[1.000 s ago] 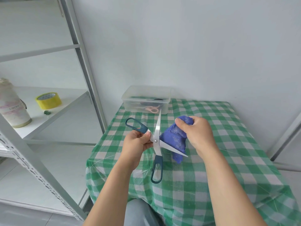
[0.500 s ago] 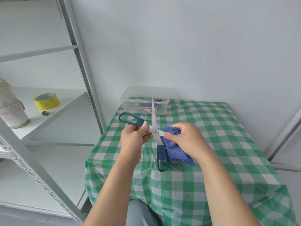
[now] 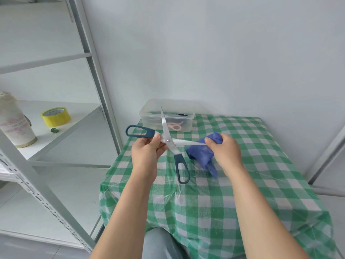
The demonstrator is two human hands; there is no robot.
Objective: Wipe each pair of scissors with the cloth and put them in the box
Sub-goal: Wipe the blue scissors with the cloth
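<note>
My left hand (image 3: 147, 154) grips a pair of dark-blue-handled scissors (image 3: 169, 141) near the pivot, blades spread wide open above the table. One blade points up toward the box, the other runs right. My right hand (image 3: 225, 150) holds a bunched blue cloth (image 3: 203, 156) and pinches it around the tip end of the right-pointing blade. A clear plastic box (image 3: 168, 114) stands at the table's far left corner; inside lie pink-handled scissors (image 3: 175, 127) and a dark item I cannot make out.
The table wears a green-and-white checked cloth (image 3: 224, 193) under clear plastic. A grey metal shelf unit (image 3: 56, 128) stands to the left, holding a yellow tape roll (image 3: 56, 116) and a white bottle (image 3: 15, 122). A white wall is close behind.
My right hand slid the cloth from near the pivot outward along the blade to its tip. The scissors turned so that this blade now points right.
</note>
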